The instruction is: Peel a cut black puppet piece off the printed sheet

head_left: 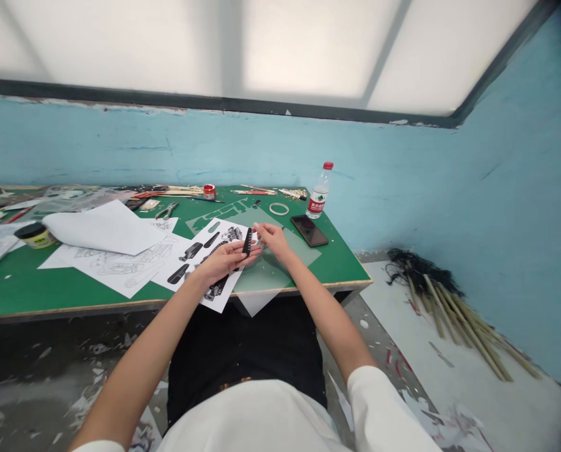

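My left hand (224, 259) holds a narrow black strip-shaped piece (248, 241) upright above the green table (21, 285). My right hand (272, 239) pinches a small thing close to the strip's right side; what it pinches is too small to tell. Under both hands lies a white sheet printed with black cut-out shapes (200, 260) and a translucent cutting mat (280, 263).
Loose white paper sheets (106, 229) cover the table's left. A black phone (309, 230), a water bottle (320, 192), a tape ring (279, 209), pliers (166, 211), a small red jar (209, 192) and a yellow jar (36, 235) stand around. Bamboo sticks (459, 320) lie on the floor at right.
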